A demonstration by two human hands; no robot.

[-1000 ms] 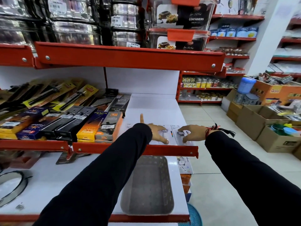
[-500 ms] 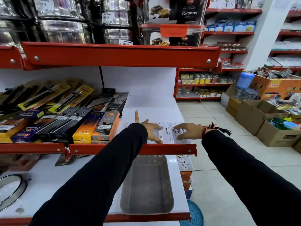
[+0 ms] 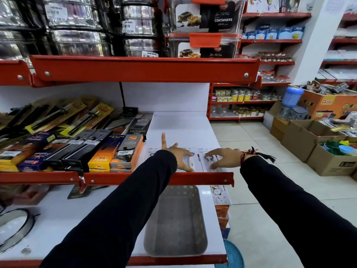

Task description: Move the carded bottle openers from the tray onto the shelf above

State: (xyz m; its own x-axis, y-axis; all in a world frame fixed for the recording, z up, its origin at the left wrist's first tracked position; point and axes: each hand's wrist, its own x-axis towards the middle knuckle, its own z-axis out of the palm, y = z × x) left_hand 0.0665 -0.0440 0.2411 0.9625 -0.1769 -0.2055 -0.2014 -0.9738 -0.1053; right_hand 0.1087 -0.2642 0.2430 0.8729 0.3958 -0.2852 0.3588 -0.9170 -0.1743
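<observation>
**Head view: both hands flat on the carded openers at the shelf's front edge**

Head camera looks down two black sleeves to a white shelf (image 3: 181, 128) with a red front lip. Two carded bottle openers lie side by side on it, just behind the lip, near its right end.

The left hand (image 3: 178, 156) rests palm-down on the left card (image 3: 190, 161). Its fingers (image 3: 163, 141) are spread wide and released, one pointing straight toward the back of the shelf; the thumb reaches down to the card's front edge. It presses rather than grips.

The right hand (image 3: 225, 157) arches over the right card (image 3: 204, 161), fingertips touching the card's surface around the opener's ring and body. The fingers are loosely curled and apart, not closed around anything. A red and black thread band sits on that wrist.

Both cards lie flat, touching or nearly touching each other, with the hands directly on top.

Below, on the lower shelf, the grey tray (image 3: 175, 223) stands with nothing seen inside. One more white card (image 3: 220, 194) lies beside the tray's right far corner. Boxed lighters (image 3: 128, 151) sit just left of the left hand.
</observation>
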